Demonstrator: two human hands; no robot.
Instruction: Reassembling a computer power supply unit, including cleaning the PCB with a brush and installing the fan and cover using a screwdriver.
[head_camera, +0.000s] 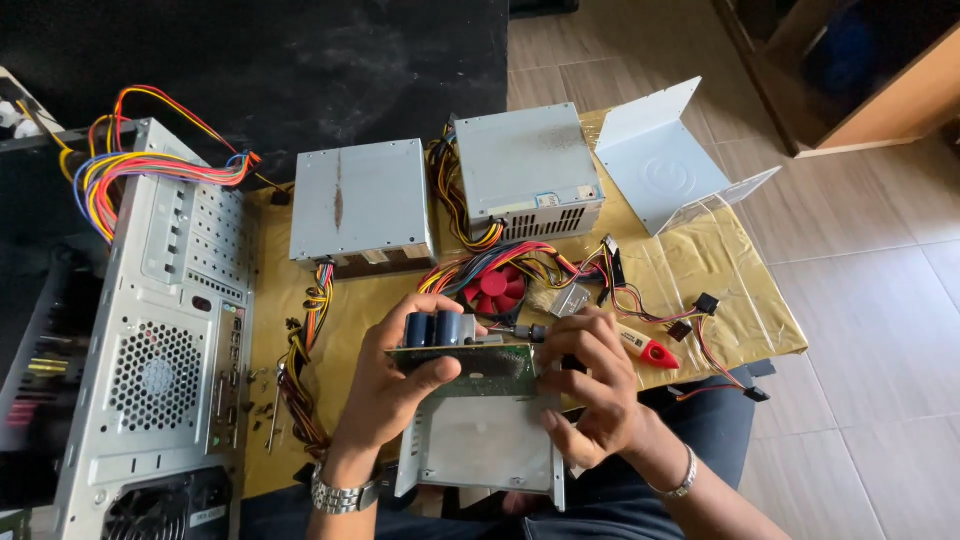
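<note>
Counter (760, 320): gold plastic cover, tiled floor around. Two grey power supply units (362, 205) (528, 170) at rear, white-labelled. Left hand (400, 375), right hand (590, 385): both gripping green circuit board (470, 365) above open metal casing (485, 445).

Premises appear to be a room in a home or small shop used as an informal computer repair spot. Evidence: a low table (760, 300) under a yellow plastic-covered cloth, carrying two grey power supply units (362, 203) (527, 170), loose bundles of coloured wiring (310, 330) and a detached metal cover (660, 160). An opened computer case (160, 330) stands at the left. Flooring is beige tile (870, 330); wooden furniture (880, 100) sits at the far right.
</note>
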